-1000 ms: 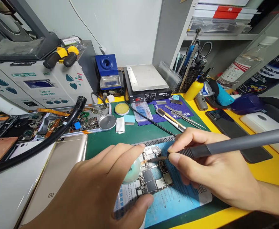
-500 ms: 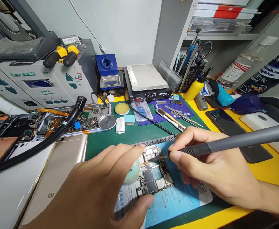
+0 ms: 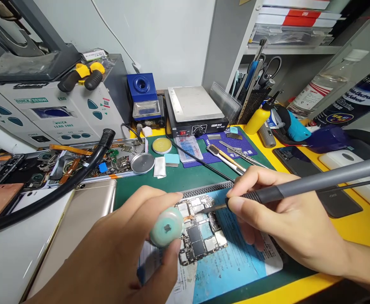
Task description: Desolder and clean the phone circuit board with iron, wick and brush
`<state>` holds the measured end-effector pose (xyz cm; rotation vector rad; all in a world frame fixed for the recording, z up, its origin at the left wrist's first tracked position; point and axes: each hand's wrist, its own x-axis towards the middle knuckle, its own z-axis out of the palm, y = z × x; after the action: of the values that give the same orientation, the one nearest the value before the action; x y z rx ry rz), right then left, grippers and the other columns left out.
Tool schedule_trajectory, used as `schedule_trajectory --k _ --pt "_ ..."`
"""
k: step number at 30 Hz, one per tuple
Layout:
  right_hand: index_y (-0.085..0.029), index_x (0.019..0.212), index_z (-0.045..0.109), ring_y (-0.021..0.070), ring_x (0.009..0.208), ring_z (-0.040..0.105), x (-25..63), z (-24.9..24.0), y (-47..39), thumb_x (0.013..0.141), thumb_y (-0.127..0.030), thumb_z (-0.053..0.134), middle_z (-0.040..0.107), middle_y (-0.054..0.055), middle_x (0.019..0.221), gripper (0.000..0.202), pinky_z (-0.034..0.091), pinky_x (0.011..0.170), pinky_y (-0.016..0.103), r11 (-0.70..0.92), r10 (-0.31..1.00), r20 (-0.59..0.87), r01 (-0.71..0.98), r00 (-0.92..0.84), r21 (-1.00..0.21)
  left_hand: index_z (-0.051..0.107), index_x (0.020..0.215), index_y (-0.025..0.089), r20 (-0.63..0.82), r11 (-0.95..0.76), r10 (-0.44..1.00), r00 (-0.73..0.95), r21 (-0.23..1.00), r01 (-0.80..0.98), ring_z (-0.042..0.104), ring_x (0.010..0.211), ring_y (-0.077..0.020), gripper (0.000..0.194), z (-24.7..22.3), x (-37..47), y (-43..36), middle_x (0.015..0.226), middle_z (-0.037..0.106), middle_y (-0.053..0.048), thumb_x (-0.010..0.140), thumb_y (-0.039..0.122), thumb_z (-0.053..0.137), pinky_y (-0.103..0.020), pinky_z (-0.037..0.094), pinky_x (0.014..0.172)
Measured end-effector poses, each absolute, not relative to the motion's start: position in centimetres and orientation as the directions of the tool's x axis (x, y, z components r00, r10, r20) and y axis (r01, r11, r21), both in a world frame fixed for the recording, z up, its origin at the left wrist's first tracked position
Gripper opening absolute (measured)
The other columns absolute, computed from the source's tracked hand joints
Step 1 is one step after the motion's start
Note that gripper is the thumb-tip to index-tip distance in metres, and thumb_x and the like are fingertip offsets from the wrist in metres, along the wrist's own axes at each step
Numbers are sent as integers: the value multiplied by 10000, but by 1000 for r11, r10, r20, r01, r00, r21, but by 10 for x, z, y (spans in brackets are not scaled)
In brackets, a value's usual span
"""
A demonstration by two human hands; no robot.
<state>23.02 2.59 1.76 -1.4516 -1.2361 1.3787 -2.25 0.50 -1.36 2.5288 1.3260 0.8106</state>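
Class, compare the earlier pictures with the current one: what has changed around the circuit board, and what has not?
The left hand has shifted left, its thumb drawing back from over the circuit board. The pale green roll moved left too and shows more fully between finger and thumb. No release is visible. The right hand still holds the soldering iron, tip over the board; the brush stayed put.

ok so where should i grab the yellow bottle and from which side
Probably best around the body of the yellow bottle, below its black nozzle, from the near left: the body is the broad part, while the tool holder crowds it behind and a grey tool its right.
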Motion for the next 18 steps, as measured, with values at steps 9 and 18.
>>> schedule_trajectory --k 9,18 --pt "-246 727 685 123 356 554 235 19 30 752 -331 915 640 -26 469 246 434 345 177 -283 950 -295 120 -101 -952 636 1345 383 254 -246 961 113 589 770 763 652 -111 321 -6 -24 0 788 763 107 1068 536 582 -118 419 371" --pt "-244 776 690 138 361 583 242 13 33 803 -320 908 656 -17 488 233 458 339 185 -232 945 -256 139 -201 -963 685 1240 324 426 -548 827 366 470 692 496 495 -65 211 -9 -29 8 683 591 103 1048 320 599 -166 540 594"
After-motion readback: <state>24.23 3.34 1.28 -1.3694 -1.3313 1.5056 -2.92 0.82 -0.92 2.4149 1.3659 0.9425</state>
